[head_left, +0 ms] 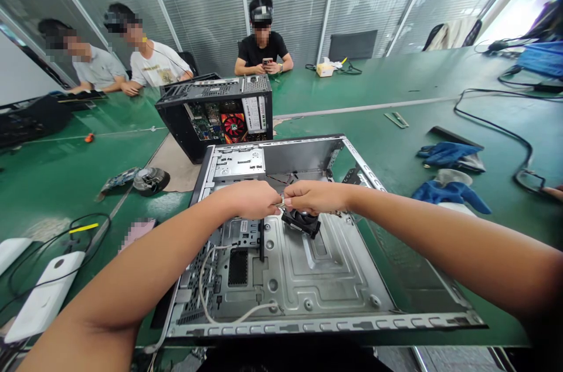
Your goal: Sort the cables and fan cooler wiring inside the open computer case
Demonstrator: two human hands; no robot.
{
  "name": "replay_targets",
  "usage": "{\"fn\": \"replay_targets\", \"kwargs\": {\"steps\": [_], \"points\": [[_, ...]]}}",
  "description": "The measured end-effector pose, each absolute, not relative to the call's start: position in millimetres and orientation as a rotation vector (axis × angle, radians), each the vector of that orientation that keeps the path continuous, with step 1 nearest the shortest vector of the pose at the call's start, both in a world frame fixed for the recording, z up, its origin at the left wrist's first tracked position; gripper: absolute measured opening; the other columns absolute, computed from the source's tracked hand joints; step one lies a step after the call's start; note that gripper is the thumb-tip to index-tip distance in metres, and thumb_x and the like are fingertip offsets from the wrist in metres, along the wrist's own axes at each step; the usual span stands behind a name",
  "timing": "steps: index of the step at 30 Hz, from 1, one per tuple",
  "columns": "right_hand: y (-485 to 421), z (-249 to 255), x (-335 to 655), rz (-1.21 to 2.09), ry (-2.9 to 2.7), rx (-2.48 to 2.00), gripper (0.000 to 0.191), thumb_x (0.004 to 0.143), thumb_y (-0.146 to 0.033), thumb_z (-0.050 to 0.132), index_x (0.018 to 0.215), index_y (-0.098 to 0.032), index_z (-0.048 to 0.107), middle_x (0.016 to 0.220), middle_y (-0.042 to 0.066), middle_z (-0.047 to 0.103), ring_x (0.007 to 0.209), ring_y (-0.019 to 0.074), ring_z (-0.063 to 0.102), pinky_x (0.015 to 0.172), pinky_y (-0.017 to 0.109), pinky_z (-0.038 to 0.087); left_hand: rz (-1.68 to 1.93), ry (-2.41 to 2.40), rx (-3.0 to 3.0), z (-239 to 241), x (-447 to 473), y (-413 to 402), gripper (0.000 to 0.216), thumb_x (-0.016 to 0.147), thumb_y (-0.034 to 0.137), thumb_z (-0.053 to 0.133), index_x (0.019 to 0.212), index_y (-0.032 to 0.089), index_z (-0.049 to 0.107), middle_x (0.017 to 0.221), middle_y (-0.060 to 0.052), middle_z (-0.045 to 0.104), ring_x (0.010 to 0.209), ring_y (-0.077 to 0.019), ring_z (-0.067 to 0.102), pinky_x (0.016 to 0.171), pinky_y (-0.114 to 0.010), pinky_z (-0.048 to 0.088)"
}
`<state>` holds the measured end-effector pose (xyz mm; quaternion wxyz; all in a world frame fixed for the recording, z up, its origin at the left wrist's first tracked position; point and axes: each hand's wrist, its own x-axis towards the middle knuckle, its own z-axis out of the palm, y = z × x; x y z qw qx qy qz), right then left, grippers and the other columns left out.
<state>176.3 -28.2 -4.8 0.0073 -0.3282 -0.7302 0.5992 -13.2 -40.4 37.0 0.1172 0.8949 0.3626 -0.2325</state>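
Above an open computer case [281, 325] that lies flat on the table, both my hands meet fingertip to fingertip. My left hand [256, 199] is closed in a pinch, and so is my right hand [313, 196], coming from the other side. Between the fingertips a small whitish piece shows; it is too small to name. Just below my right fingers a black cooling fan [301, 223] sits tilted inside the case. Whether the fingers touch the fan cannot be told. A pale cable [202, 287] curves across the left part of the case's bare metal floor.
Behind the case stands a second computer tower [215, 111] with a red fan. Blue gloves [453, 193] and a black cable [501, 117] lie to the right. On the left are a white power bank-like box [48, 296] and a cap-like item [151, 181]. Three people sit across the table.
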Motion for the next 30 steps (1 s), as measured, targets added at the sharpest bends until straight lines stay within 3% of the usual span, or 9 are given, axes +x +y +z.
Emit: {"fn": "replay_targets", "kwargs": {"steps": [10,23,30], "points": [[-29.2,-1.3,173.8,1.591,-2.466,-1.081,0.021,0.09,-0.035,0.047,0.078,-0.018,0.045,0.062,-0.005,0.04,0.053,0.0086,0.037,0.047,0.022,0.031,-0.759,1.057,2.607,40.2,-10.0,-40.8,0.04,0.092,0.039,0.035,0.097,0.016,0.067,0.086,-0.011,0.068,0.067,-0.0193,0.059,0.059,-0.03,0.041],[-30.3,0.0,176.4,1.856,-2.328,-1.033,0.022,0.093,-0.035,0.044,0.078,-0.018,0.045,0.06,-0.006,0.037,0.049,0.0074,0.032,0.046,0.022,0.028,-0.678,1.044,2.596,37.3,-13.8,-39.6,0.038,0.09,0.041,0.039,0.099,0.019,0.068,0.085,-0.01,0.069,0.065,-0.0205,0.058,0.058,-0.032,0.039],[-29.8,0.0,174.9,1.754,-2.338,-1.072,0.021,0.09,-0.034,0.049,0.076,-0.019,0.044,0.059,-0.007,0.035,0.05,0.0079,0.033,0.045,0.021,0.032,-0.716,1.08,2.596,42.0,-10.4,-42.2,0.036,0.091,0.038,0.038,0.094,0.017,0.068,0.083,-0.01,0.068,0.064,-0.0185,0.058,0.058,-0.03,0.039]]}}
